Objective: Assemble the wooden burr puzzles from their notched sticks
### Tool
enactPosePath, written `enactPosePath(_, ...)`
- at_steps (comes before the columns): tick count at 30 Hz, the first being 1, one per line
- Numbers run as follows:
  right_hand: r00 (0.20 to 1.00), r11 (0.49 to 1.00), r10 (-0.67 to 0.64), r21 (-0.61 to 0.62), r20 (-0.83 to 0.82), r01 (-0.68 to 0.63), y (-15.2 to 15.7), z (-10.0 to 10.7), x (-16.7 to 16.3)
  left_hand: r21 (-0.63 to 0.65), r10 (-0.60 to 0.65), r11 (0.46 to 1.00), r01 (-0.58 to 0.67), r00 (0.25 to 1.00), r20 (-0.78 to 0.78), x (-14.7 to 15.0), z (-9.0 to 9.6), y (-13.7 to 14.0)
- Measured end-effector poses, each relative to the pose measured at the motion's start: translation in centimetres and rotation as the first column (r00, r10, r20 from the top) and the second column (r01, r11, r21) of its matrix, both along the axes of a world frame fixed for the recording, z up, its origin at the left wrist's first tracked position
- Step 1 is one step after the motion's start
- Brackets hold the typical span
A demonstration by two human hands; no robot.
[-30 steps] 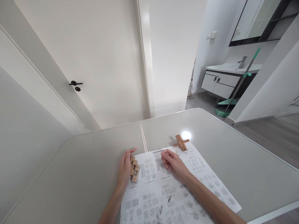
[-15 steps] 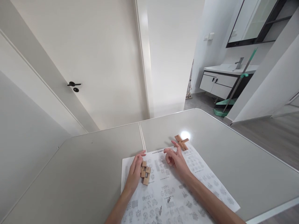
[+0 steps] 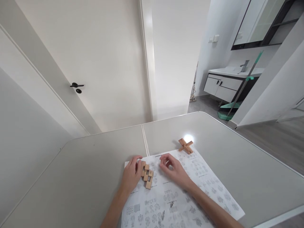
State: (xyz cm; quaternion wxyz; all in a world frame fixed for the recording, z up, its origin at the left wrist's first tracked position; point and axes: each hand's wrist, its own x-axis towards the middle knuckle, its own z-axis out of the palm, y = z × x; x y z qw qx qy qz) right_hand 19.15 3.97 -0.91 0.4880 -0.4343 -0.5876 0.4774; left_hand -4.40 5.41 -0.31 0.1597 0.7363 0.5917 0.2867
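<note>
Several blocks [image 3: 145, 177] on paper [image 3: 158, 190]; left hand [image 3: 131, 175] beside blocks, grip unclear; right hand [image 3: 175, 172] loosely open above paper. Likely positioning; lifting would need pinch.

Printed sheet [image 3: 161, 190], heading line [image 3: 158, 155] at its far edge, captions [image 3: 203, 175] across it, all too small to read

Two hands [image 3: 131, 174], wooden blocks [image 3: 146, 177], printed sheet [image 3: 162, 190]; table [image 3: 95, 167]

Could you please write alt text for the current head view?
A person's left hand is beside clustered wooden blocks on a printed sheet; the right hand curls nearby. Crossed wooden pieces lie near the sheet's far right corner.
</note>
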Motion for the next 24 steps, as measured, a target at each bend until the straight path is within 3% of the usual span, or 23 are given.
enactPosePath(4,0.952,0.957,0.176,0.182,0.252,-0.225,-1.0,-0.2,-0.6,-0.060,-0.020,0.998,0.020,1.000,0.006,0.5,-0.2,-0.2)
enactPosePath(8,0.882,0.905,0.202,0.264,0.425,-0.335,-1.3,-0.7,-0.9,-0.076,-0.087,0.993,0.089,0.996,0.037,1.0,-0.3,-0.4)
enactPosePath(15,0.866,0.882,0.095,0.362,0.491,-0.302,-1.5,-0.5,-1.4,-0.130,-0.144,0.978,0.163,0.979,0.145,1.7,-0.1,-1.0)
enactPosePath(24,0.860,0.889,0.007,0.390,0.510,-0.239,-1.0,-0.8,-1.0,-0.146,-0.279,0.947,0.287,0.958,0.074,0.1,1.3,-0.5)
